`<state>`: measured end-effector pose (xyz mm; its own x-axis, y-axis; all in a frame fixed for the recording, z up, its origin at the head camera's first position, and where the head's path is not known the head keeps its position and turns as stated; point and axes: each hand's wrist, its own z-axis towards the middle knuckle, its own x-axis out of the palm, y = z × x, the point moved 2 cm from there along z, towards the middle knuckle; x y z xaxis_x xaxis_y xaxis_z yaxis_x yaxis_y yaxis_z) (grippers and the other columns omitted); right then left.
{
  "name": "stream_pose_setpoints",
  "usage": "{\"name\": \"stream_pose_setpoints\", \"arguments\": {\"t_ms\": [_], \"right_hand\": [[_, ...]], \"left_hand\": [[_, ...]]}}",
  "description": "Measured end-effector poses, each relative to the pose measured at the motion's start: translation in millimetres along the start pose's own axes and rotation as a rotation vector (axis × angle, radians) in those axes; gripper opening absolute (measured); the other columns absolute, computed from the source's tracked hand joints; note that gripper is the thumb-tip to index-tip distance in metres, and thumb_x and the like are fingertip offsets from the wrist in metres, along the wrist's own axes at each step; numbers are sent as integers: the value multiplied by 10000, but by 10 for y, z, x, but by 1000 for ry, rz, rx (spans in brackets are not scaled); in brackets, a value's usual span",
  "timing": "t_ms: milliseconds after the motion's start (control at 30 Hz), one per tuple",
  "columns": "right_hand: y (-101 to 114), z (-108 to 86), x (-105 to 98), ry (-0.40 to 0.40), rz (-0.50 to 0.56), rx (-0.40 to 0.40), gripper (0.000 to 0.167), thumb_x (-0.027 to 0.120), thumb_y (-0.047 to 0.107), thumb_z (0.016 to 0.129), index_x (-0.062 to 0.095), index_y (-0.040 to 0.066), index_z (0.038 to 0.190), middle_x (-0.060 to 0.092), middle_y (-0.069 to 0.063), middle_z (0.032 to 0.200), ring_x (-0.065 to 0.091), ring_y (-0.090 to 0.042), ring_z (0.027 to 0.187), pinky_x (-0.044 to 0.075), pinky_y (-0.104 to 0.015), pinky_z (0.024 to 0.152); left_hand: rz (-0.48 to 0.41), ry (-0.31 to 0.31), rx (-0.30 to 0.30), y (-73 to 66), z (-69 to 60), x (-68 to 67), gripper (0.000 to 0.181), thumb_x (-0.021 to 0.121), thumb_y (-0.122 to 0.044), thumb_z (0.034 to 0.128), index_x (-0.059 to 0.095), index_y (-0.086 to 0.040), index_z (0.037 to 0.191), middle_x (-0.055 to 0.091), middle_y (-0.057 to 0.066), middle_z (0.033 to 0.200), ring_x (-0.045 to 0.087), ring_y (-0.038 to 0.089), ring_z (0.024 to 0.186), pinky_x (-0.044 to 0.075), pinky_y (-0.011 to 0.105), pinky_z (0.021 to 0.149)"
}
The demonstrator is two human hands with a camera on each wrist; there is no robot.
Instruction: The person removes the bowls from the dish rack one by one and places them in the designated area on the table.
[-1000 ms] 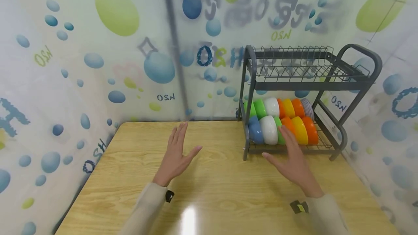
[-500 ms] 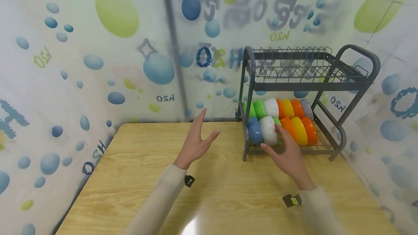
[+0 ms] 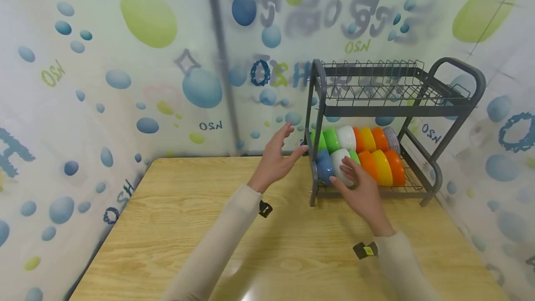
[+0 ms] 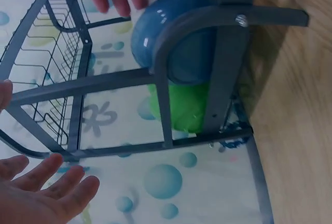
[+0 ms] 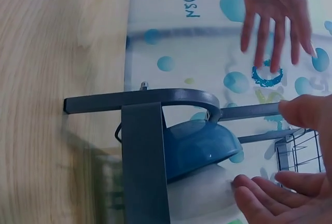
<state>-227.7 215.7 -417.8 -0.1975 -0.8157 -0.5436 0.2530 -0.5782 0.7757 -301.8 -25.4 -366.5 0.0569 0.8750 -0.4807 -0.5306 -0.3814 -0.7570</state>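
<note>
My left hand hovers just left of the dark grey dish rack, thumb spread from relaxed fingers, holding nothing. In front of the lower tier my right hand hangs with fingers bent a little and thumb apart, near the white bowl. At the rack's left end stands a blue bowl on its side, beside the white one; the right wrist view shows this blue bowl behind the rack's side frame. Whether my right fingertips touch the white bowl cannot be told.
Orange bowls and a yellow bowl fill the front row's right part. Behind them is a row with green bowls and others. The upper tier is bare wire. The wooden table extends left; a patterned curtain hangs behind.
My left hand has moved right and forward, up to the rack's left side. My right hand has shifted slightly left toward the white and blue bowls, its fingers bending more.
</note>
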Motion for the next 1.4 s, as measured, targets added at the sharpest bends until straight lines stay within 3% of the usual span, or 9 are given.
{"name": "stream_pose_setpoints", "arguments": {"t_ms": [367, 567, 767, 967, 1167, 1400], "right_hand": [[48, 99, 125, 45, 55, 95, 682, 702, 343, 987, 445, 0, 1518, 556, -222, 1489, 610, -386, 1308, 511, -495, 1060], [44, 173, 182, 24, 29, 124, 601, 691, 289, 996, 503, -29, 1470, 639, -256, 1371, 678, -394, 1200, 561, -491, 987], [49, 226, 218, 27, -44, 177, 509, 658, 258, 1011, 562, -31, 1419, 676, -260, 1302, 698, -399, 1142, 589, -498, 939], [21, 255, 248, 35, -102, 193, 412, 655, 215, 1013, 637, -62, 1318, 710, -267, 1219, 715, -387, 1067, 606, -487, 896], [-28, 250, 272, 6, -114, 181, 362, 673, 219, 1007, 680, -43, 1257, 729, -255, 1182, 721, -375, 1035, 608, -488, 872], [-91, 242, 286, -84, -65, 221, 367, 680, 199, 1003, 683, -35, 1286, 740, -237, 1173, 728, -377, 1059, 613, -462, 837]], "left_hand": [[-39, 1, 62, -245, 343, 240, 634, 659, -342, 1016, 407, -126, 1556, 568, 101, 1488, 546, 254, 1380, 488, 440, 1115], [-105, -36, 51, -311, 459, 313, 486, 640, -257, 1032, 512, -84, 1467, 658, 135, 1356, 622, 262, 1284, 515, 426, 1088], [-122, -80, 45, -330, 530, 350, 325, 601, -214, 1053, 607, -63, 1341, 726, 121, 1192, 701, 217, 1117, 580, 284, 964], [-95, -122, 65, -317, 567, 363, 222, 594, -197, 1055, 656, -70, 1226, 748, 91, 1101, 715, 177, 978, 600, 243, 834], [-73, -113, 80, -303, 564, 383, 192, 589, -187, 1057, 640, -64, 1195, 724, 91, 1091, 696, 179, 957, 600, 244, 822], [-41, -118, 113, -334, 575, 392, 193, 582, -180, 1060, 628, -43, 1189, 717, 109, 1070, 697, 196, 947, 601, 233, 832]]}}
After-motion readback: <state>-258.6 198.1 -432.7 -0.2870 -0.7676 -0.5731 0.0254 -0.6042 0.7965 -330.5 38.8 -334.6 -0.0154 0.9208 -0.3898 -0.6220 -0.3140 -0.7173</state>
